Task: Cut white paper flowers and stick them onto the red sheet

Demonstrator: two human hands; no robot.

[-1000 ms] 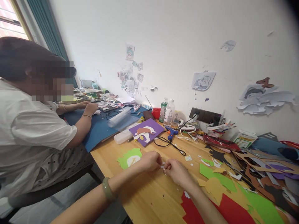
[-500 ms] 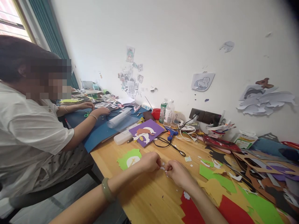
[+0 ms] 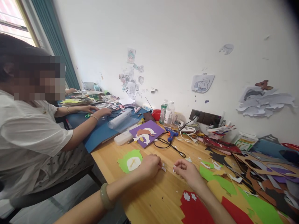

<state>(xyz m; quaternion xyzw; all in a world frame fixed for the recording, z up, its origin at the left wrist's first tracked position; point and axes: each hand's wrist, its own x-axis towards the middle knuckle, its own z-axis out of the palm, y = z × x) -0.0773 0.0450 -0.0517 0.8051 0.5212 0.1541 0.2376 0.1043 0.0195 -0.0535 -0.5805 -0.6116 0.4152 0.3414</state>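
My left hand [image 3: 151, 166] is closed, its fingertips pinching a small white cut-out piece [image 3: 163, 168] just above the wooden table. To its right, my right hand [image 3: 185, 171] is also pinched, with a tiny white scrap [image 3: 174, 168] at its fingertips. A gap separates the two hands. Left of my left hand lies a green cut-out sheet [image 3: 123, 160] bearing a white oval [image 3: 134, 163] with a yellowish mark. Below my right hand, two white flower shapes [image 3: 187, 196] rest on a red sheet [image 3: 195, 210].
A blue glue gun [image 3: 171, 134] with a black cord lies behind my hands, near a purple sheet [image 3: 157, 128] with cut-outs. Two bottles [image 3: 169, 113] stand by the wall. Coloured scraps [image 3: 224, 183] cover the right side. A person [image 3: 35, 130] sits at left, hands over a blue mat [image 3: 100, 132].
My right hand has moved right and slightly away from my left hand, carrying a tiny white scrap. A second white flower on the red sheet has come into view.
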